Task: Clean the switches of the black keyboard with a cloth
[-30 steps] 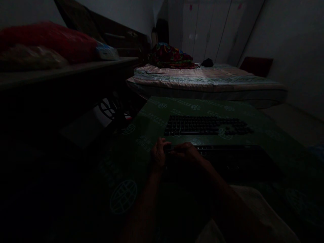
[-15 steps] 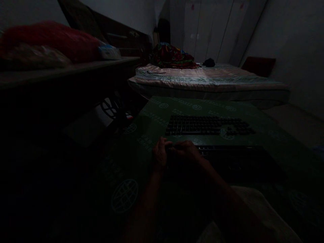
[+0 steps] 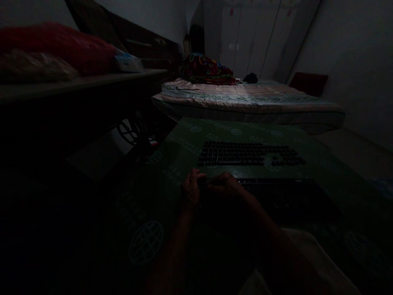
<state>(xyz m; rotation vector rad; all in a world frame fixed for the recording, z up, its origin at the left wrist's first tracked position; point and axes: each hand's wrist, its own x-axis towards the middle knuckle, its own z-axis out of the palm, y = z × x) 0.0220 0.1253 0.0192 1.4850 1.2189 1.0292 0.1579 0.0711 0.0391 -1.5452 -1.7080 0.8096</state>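
Observation:
A black keyboard base [image 3: 291, 198] lies on the green table in front of me, with most of its keys off as far as the dimness shows. At its upper left corner is my left hand [image 3: 190, 189], its fingers stretched out and apart against the end of the base. My right hand [image 3: 227, 185] sits just to the right, over the left part of the base, with fingers pinched together. What the pinch holds, if anything, is too dark to make out. Behind the base, black keycaps [image 3: 242, 153] are laid out in rows in keyboard order.
The table [image 3: 172, 157] has a green cover printed with globes. A pale cloth [image 3: 310, 250] lies near me on the right. Beyond the table stands a bed [image 3: 251, 98]. On the left, a shelf-like surface [image 3: 92, 82] carries a red bundle [image 3: 64, 45].
The whole view has shifted slightly. My left hand's fingers look a little straighter, and my right hand stays pinched over the left part of the base.

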